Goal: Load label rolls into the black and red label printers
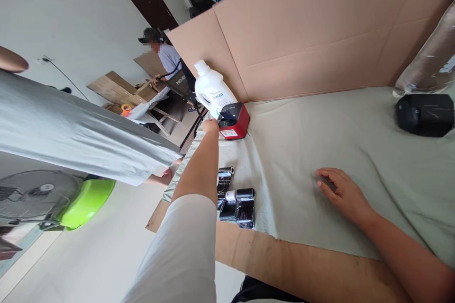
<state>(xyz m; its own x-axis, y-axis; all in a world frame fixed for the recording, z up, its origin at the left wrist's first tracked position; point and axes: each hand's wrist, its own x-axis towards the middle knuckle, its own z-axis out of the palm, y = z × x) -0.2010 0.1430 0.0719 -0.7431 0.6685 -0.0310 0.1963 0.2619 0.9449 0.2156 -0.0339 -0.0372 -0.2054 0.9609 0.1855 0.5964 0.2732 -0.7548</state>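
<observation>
Head view, ordered from the wearer outward. At 5 o'clock, the right hand (341, 193) lies flat, palm down, fingers loosely spread, on the pale green cloth (305, 128) covering the table; it holds nothing. At 6 o'clock, bare cardboard (284, 258) shows along the near table edge. Just left of centre, glossy black rolls (237, 203) lie on the cloth close under the outstretched left forearm. Toward 11 o'clock from the rolls, the left hand (211, 126) reaches the near left corner of the red and black device (232, 120); whether the fingers pinch it or only touch it cannot be told. A white jug (211, 88) stands directly behind the device, touching or just beside it. At 3 o'clock, a black box (424, 114) rests on the cloth. A cardboard wall (313, 28) closes the far side. At 9 o'clock, another person's grey sleeve (71, 128) crosses above a green fan (53, 201). At 11 o'clock, far off, a second person (165, 57) stands by wooden boards.
</observation>
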